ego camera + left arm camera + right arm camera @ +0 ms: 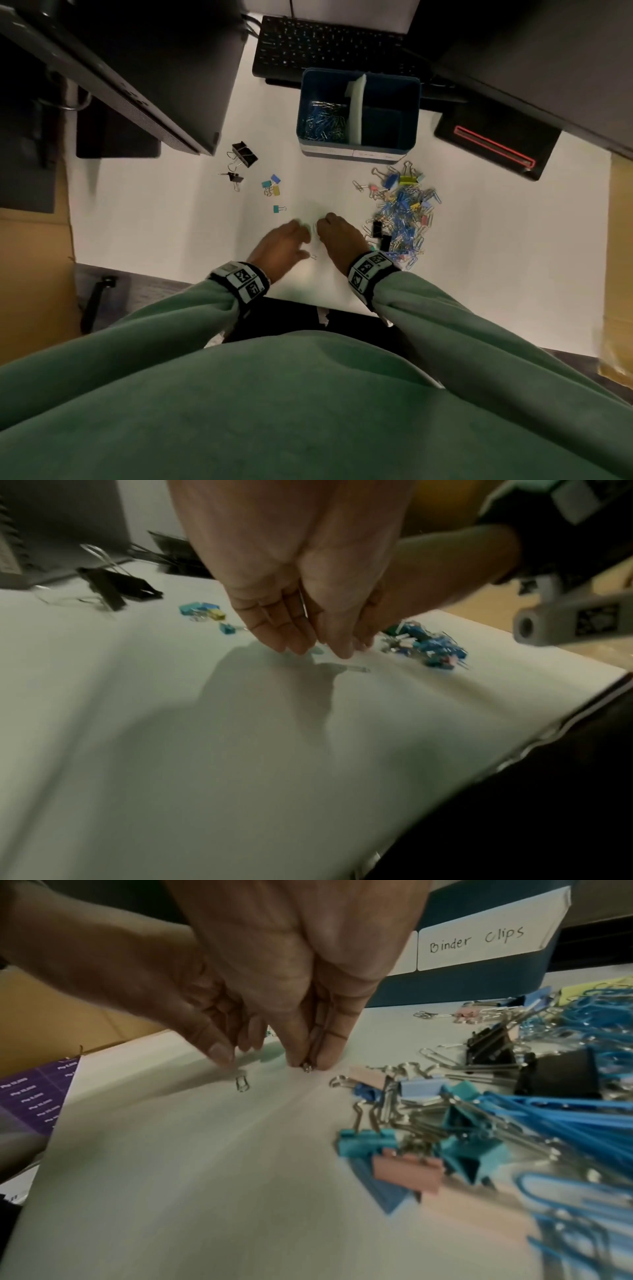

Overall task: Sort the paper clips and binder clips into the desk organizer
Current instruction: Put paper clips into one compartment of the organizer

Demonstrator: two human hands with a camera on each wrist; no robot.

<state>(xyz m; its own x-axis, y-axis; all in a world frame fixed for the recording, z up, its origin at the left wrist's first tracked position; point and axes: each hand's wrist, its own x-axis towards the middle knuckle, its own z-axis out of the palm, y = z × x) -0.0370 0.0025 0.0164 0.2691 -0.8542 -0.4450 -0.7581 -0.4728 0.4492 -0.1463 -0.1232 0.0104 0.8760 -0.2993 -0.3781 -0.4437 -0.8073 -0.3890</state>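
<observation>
The blue desk organizer [411, 113] stands at the back; its left compartment holds paper clips [323, 120] and its right one, labelled "Binder Clips" [476, 941], shows nothing inside. My right hand [308, 1064] pinches a silver paper clip [307, 1067] upright against the white table. My left hand [318, 649] hovers just left of it, fingers pointing down, with a thin silver clip [303, 605] showing between thumb and fingers. Another silver clip [242, 1084] lies loose between the hands. A mixed pile of clips [404, 212] lies to the right.
Black binder clips [244, 155] and small coloured ones [272, 185] lie at the left, a teal one [279, 209] nearer the hands. A keyboard [329, 48] sits behind the organizer. Dark monitors overhang both back corners. The table edge [308, 301] is close to my body.
</observation>
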